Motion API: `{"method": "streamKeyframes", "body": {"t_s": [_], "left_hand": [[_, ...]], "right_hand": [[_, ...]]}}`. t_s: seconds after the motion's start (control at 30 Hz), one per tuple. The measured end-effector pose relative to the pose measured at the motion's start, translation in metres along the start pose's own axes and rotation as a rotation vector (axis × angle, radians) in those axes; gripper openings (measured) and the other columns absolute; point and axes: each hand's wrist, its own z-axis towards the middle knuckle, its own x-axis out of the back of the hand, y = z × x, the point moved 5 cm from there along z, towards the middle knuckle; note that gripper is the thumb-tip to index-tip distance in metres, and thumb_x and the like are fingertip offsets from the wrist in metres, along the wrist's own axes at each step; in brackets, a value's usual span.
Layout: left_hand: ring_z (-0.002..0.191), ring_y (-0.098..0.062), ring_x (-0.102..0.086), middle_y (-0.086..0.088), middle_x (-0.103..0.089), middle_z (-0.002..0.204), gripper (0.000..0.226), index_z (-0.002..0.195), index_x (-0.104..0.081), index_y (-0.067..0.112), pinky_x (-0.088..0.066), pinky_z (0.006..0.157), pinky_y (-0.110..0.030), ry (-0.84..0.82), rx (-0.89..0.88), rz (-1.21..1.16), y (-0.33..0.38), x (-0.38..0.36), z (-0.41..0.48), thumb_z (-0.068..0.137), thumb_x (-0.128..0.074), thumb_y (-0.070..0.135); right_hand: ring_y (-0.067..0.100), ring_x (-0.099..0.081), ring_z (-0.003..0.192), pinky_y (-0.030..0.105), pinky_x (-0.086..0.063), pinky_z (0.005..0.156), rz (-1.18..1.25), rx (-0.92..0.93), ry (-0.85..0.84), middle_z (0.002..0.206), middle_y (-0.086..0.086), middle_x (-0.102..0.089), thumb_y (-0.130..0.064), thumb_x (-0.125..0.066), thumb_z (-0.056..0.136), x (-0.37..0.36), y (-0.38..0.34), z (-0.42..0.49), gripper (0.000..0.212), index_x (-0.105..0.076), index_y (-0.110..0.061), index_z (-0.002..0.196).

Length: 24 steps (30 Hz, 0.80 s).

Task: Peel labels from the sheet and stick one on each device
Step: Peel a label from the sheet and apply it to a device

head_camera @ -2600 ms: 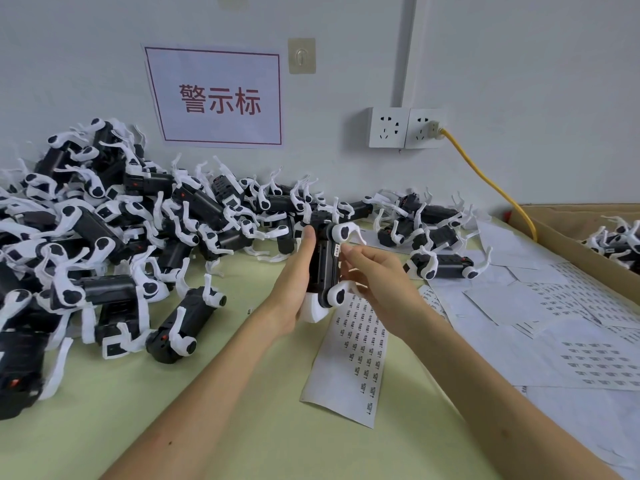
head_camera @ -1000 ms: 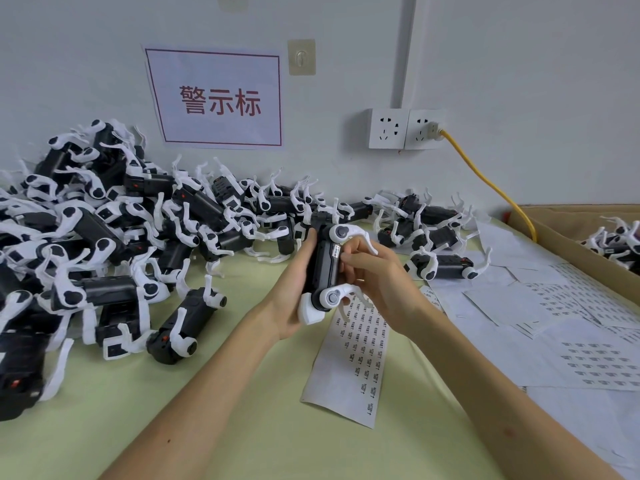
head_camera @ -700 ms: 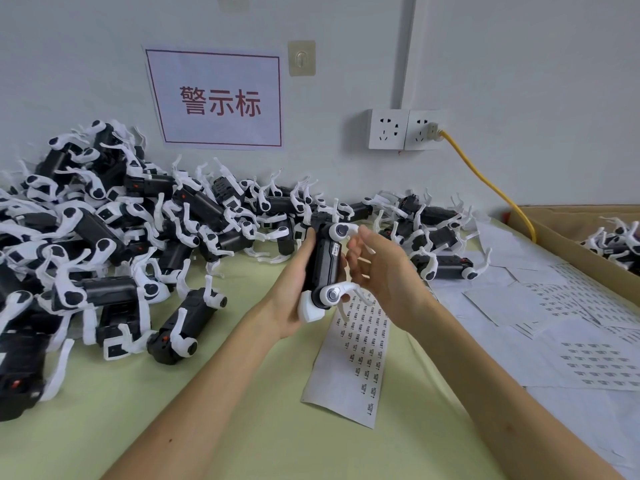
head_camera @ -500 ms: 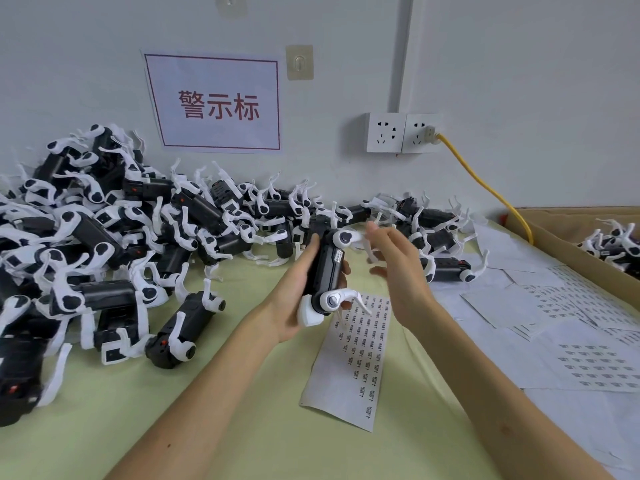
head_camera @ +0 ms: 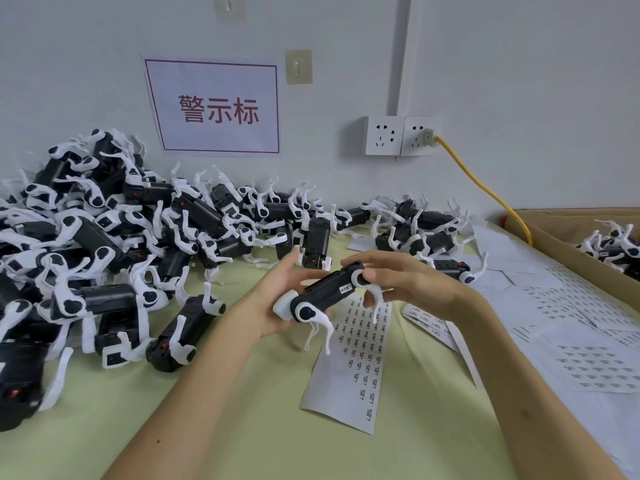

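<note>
Grip check: left hand (head_camera: 265, 292) cupped the low end of the oblong black plastic device (head_camera: 323, 295), with its fingers wrapped under the body and the thumb sticking up clear of it. Right hand (head_camera: 415, 289) pinched the high end, thumb and fingertips on the round white cap at 1 o'clock. Device was off the table, tilted from 7 to 1 o'clock, over the top edge of the white paper label sheet (head_camera: 356, 358). That sheet lay flat at 5 o'clock on the matte pale-green tabletop (head_camera: 214, 427). Body was matte black, with smooth white caps at both ends and thin curved white prongs hanging off them. Small white printed label (head_camera: 345, 289) sat on the side of the body, near the right thumb. Heap of matching black-and-white devices (head_camera: 114, 244) lay at 9 to 10 o'clock. More printed paper sheets (head_camera: 571, 327) and a brown cardboard box (head_camera: 554, 242) were at 3 o'clock.
</note>
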Motion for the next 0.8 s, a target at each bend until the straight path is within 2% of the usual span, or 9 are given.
{"method": "streamKeyframes", "body": {"t_s": [0.07,0.2,0.37,0.43,0.5,0.57,0.63,0.73,0.8], "left_hand": [[0.067,-0.030,-0.071,-0.019,-0.073,0.094,0.079,0.129,-0.064,0.001,-0.058,0.067,-0.038,0.029,0.011,-0.101,0.000,0.004,-0.002,0.100,-0.036,0.069],[0.070,-0.035,-0.075,-0.023,-0.075,0.092,0.082,0.100,-0.078,-0.004,-0.062,0.058,-0.041,-0.047,-0.087,-0.359,0.006,0.005,-0.004,0.102,-0.034,0.065],[0.080,-0.037,-0.075,-0.017,-0.075,0.105,0.058,0.118,-0.059,0.004,-0.057,0.075,-0.043,0.224,-0.297,-0.238,0.015,0.015,0.007,0.107,-0.032,0.055],[0.072,-0.032,-0.074,-0.013,-0.075,0.098,0.052,0.110,-0.061,0.008,-0.053,0.074,-0.039,0.301,-0.323,-0.170,0.016,0.020,0.005,0.108,-0.032,0.051],[0.070,-0.027,-0.071,-0.010,-0.076,0.094,0.051,0.105,-0.064,0.010,-0.050,0.071,-0.036,0.345,-0.346,-0.066,0.017,0.022,0.002,0.109,-0.032,0.049],[0.074,-0.023,-0.070,-0.010,-0.076,0.098,0.045,0.101,-0.068,0.012,-0.047,0.069,-0.033,0.388,-0.373,0.155,0.018,0.018,0.000,0.108,-0.037,0.044],[0.089,-0.021,-0.069,-0.008,-0.074,0.111,0.034,0.103,-0.072,0.016,-0.044,0.074,-0.032,0.430,-0.412,0.528,0.016,0.011,0.003,0.105,-0.048,0.039],[0.131,-0.017,-0.051,0.003,-0.054,0.145,0.045,0.135,-0.062,0.025,-0.038,0.106,-0.038,0.340,-0.406,1.298,-0.002,-0.006,0.013,0.103,-0.048,0.052],[0.148,-0.017,-0.030,0.005,-0.034,0.161,0.066,0.152,-0.043,0.029,-0.021,0.118,-0.044,0.244,-0.348,1.550,-0.019,-0.015,0.019,0.098,-0.044,0.066]], "right_hand": [[0.024,-0.069,0.098,0.046,-0.054,0.099,0.004,-0.019,-0.033,0.123,0.014,-0.070,-0.038,-0.065,0.091,0.000,0.004,-0.001,0.046,-0.065,-0.017,0.132],[0.037,-0.071,0.094,0.040,-0.058,0.088,0.118,-0.021,-0.013,0.111,0.021,-0.071,-0.041,-0.064,0.091,0.003,0.004,0.001,0.048,-0.065,-0.008,0.126],[0.031,-0.070,0.072,0.038,-0.063,0.074,0.475,-0.106,0.370,0.090,0.022,-0.067,-0.045,-0.056,0.096,0.041,0.021,-0.002,0.053,-0.059,0.002,0.120],[0.030,-0.070,0.075,0.039,-0.063,0.077,0.781,0.028,0.549,0.092,0.018,-0.069,-0.042,-0.056,0.096,0.064,0.024,-0.014,0.053,-0.057,0.004,0.123],[0.034,-0.074,0.092,0.041,-0.061,0.084,1.168,0.279,0.670,0.112,0.017,-0.070,-0.044,-0.056,0.095,0.090,0.025,-0.032,0.053,-0.053,0.000,0.125],[0.040,-0.069,0.113,0.046,-0.052,0.099,1.446,0.545,0.711,0.130,0.024,-0.065,-0.049,-0.048,0.098,0.112,0.025,-0.052,0.057,-0.046,-0.003,0.131],[0.040,-0.068,0.115,0.045,-0.048,0.105,1.501,0.648,0.813,0.129,0.024,-0.067,-0.051,-0.041,0.102,0.127,0.030,-0.068,0.057,-0.042,-0.005,0.136],[0.025,-0.073,0.107,0.034,-0.052,0.091,1.272,0.433,1.045,0.112,0.010,-0.077,-0.041,-0.039,0.105,0.125,0.038,-0.068,0.047,-0.056,-0.011,0.137],[0.019,-0.070,0.091,0.029,-0.051,0.080,1.101,0.270,1.023,0.101,0.006,-0.077,-0.032,-0.044,0.103,0.110,0.031,-0.051,0.034,-0.066,-0.011,0.120]]}}
